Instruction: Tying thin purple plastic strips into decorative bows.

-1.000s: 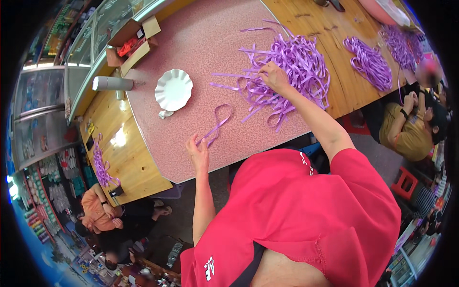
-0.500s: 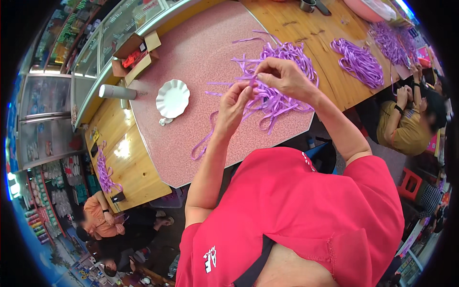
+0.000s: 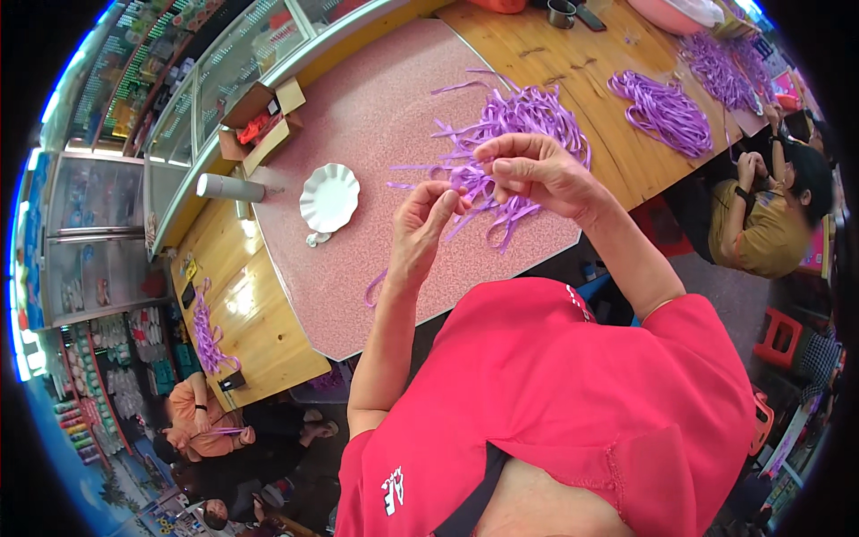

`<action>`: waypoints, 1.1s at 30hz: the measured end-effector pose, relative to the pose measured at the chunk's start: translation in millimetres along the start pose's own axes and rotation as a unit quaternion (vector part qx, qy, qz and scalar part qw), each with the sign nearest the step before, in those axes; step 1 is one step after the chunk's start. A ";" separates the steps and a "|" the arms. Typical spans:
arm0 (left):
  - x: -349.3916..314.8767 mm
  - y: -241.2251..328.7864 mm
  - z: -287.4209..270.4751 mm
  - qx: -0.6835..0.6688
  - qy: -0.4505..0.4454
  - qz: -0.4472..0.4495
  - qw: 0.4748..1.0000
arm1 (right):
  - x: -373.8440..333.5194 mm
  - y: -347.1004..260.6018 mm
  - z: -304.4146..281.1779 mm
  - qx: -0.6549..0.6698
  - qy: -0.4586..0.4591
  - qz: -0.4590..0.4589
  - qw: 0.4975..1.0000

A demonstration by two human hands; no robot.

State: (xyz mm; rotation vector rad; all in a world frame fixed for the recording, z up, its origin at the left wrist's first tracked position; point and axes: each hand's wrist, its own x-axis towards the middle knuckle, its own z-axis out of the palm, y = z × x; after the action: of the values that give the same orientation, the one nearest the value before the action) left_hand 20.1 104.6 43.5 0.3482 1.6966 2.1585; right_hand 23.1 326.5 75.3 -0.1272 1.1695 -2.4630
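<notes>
Over a loose pile of purple ribbons [image 3: 535, 115], both my hands are raised close together. My left hand [image 3: 424, 231] pinches a purple ribbon [image 3: 460, 191] between thumb and forefinger. Just to its right and a little farther away, my right hand [image 3: 548, 179] has its fingers curled and the thumb against them. Whatever lies in that pinch is too small to make out. A ribbon loop [image 3: 374, 288] shows beside my left forearm on the pink tabletop [image 3: 358, 309].
A white scalloped dish [image 3: 329, 198], a white cylinder [image 3: 230, 187] and an open carton [image 3: 292, 95] stand to the left. More ribbon bundles lie on the wood at right [image 3: 663, 111] and left [image 3: 207, 328]. Co-workers sit at right [image 3: 761, 224] and lower left [image 3: 192, 416].
My hands, close together before, have drawn apart. The left has come slightly nearer to me and the right has turned. The whole view has shifted slightly.
</notes>
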 end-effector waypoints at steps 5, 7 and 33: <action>-19.8 1.6 0.0 0.009 -0.013 -0.012 1.000 | -3.5 12.3 15.3 0.011 -0.009 -0.016 1.000; -29.9 1.6 0.8 0.003 -0.002 -0.021 1.000 | -4.8 16.3 17.2 0.018 -0.007 -0.023 1.000; -30.2 -13.1 -57.7 0.016 0.031 -0.045 0.998 | -12.7 -60.1 -52.2 0.147 -0.024 -0.300 0.942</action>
State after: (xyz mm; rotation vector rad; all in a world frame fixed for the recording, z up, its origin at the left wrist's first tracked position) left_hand 25.3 43.6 17.8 0.2114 1.7479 2.1001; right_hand 2.1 403.2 88.5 -0.5196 0.8051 -3.1083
